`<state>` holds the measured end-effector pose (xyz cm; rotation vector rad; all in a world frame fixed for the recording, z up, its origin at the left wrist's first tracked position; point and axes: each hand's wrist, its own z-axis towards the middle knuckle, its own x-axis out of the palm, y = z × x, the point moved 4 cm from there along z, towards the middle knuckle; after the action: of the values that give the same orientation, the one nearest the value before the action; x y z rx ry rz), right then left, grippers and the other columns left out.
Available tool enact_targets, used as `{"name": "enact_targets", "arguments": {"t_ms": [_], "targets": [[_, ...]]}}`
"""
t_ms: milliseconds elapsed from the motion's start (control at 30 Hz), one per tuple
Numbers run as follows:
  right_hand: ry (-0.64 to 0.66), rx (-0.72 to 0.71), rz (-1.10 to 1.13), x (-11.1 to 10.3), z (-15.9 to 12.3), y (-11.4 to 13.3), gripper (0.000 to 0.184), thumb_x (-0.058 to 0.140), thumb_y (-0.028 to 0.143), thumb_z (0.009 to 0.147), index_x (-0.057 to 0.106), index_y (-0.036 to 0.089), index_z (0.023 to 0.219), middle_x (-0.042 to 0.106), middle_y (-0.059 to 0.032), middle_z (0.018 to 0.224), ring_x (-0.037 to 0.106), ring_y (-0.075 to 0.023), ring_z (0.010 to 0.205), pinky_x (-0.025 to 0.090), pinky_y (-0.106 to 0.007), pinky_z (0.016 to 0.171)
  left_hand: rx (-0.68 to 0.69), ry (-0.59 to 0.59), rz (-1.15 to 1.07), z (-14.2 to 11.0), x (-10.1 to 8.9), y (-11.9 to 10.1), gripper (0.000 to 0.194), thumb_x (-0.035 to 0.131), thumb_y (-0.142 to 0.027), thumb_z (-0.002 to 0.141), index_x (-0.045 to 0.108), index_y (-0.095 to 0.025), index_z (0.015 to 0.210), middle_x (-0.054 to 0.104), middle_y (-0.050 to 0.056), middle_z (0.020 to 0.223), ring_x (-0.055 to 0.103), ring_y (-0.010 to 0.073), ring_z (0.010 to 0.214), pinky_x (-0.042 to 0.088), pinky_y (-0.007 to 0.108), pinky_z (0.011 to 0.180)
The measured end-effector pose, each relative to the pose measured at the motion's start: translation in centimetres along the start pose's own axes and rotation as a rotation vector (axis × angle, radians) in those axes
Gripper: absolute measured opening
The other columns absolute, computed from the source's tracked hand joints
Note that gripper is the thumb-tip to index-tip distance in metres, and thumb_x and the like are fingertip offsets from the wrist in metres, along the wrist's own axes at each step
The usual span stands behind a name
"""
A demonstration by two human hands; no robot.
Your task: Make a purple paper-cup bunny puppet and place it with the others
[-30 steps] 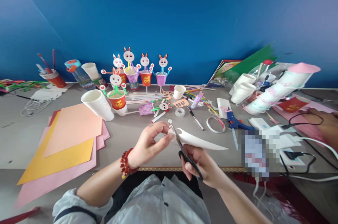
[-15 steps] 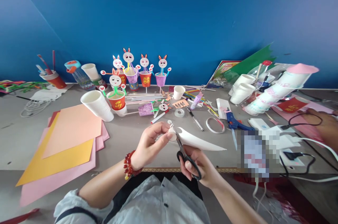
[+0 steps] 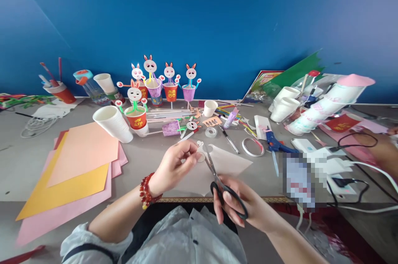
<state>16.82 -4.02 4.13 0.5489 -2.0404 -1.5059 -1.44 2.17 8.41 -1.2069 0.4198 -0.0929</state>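
A small white paper cutout with rounded ends is pinched between the thumb and fingers of my left hand. My right hand grips black-handled scissors. Their blades are parted and point up and away from me, close to the right side of the cutout. A white paper sheet lies on the table behind the blades, its curved notch near their tips. Whether the cutout still joins the sheet is hard to make out.
Rabbit-faced cup figures stand at the back left, near stacked white cups. Coloured paper lies at left. A blue glue gun and power strip are at right, beside another person's hand. Tape lies ahead.
The scissors have opened and their handles have shifted slightly right and down with my right hand. The white sheet, curled before, now spreads flatter. My left hand keeps its pinch.
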Motion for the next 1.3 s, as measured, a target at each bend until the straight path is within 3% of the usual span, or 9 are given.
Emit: {"name": "enact_targets", "arguments": {"t_ms": [167,333,433,933,1300], "targets": [[-0.033,0.002,-0.2,-0.8,0.3,1.1,0.055,0.055,0.073,0.084,0.047,0.018,0.086,0.069,-0.0041,0.065,0.038,-0.0044,0.037,0.024,-0.017,0.036,-0.038,0.112,-0.033,-0.1,0.5,-0.3,0.027,0.05,-0.036,0.097,0.05,-0.018,0.078,0.049,-0.001,0.073,0.042,0.0112,0.066,0.035,0.023,0.061],[-0.08,-0.032,-0.337,-1.1,0.8,2.2,0.058,0.055,0.077,0.081,0.047,0.02,0.078,0.067,-0.0044,0.06,0.049,-0.0108,0.051,0.033,-0.022,0.047,-0.02,0.095,0.0,-0.2,0.4,-0.7,0.028,0.05,-0.036,0.097,0.05,-0.017,0.075,0.051,0.0,0.073,0.043,0.0114,0.067,0.036,0.023,0.063],[-0.072,-0.035,-0.318,-1.3,1.0,1.9,0.056,0.057,0.075,0.081,0.046,0.02,0.078,0.065,-0.0026,0.059,0.052,-0.0122,0.053,0.034,-0.023,0.05,-0.002,0.088,0.012,-0.1,0.4,-0.9,0.027,0.05,-0.034,0.096,0.05,-0.018,0.075,0.052,0.0,0.073,0.044,0.0112,0.067,0.036,0.023,0.063],[-0.101,-0.068,-0.296,-1.7,1.3,0.8,0.057,0.058,0.075,0.08,0.046,0.02,0.076,0.058,0.0019,0.052,0.045,-0.0091,0.045,0.03,-0.022,0.047,0.003,0.084,-0.005,0.0,0.4,-0.3,0.03,0.053,-0.039,0.096,0.054,-0.017,0.076,0.056,0.0,0.074,0.046,0.0115,0.067,0.037,0.023,0.063],[-0.108,-0.072,-0.258,-1.9,1.3,0.5,0.056,0.062,0.074,0.079,0.045,0.02,0.075,0.053,0.0044,0.049,0.042,-0.0082,0.043,0.028,-0.021,0.044,0.033,0.059,-0.023,0.1,0.3,-0.6,0.023,0.056,-0.032,0.095,0.057,-0.016,0.078,0.06,0.001,0.077,0.051,0.012,0.07,0.04,0.023,0.066]]}}
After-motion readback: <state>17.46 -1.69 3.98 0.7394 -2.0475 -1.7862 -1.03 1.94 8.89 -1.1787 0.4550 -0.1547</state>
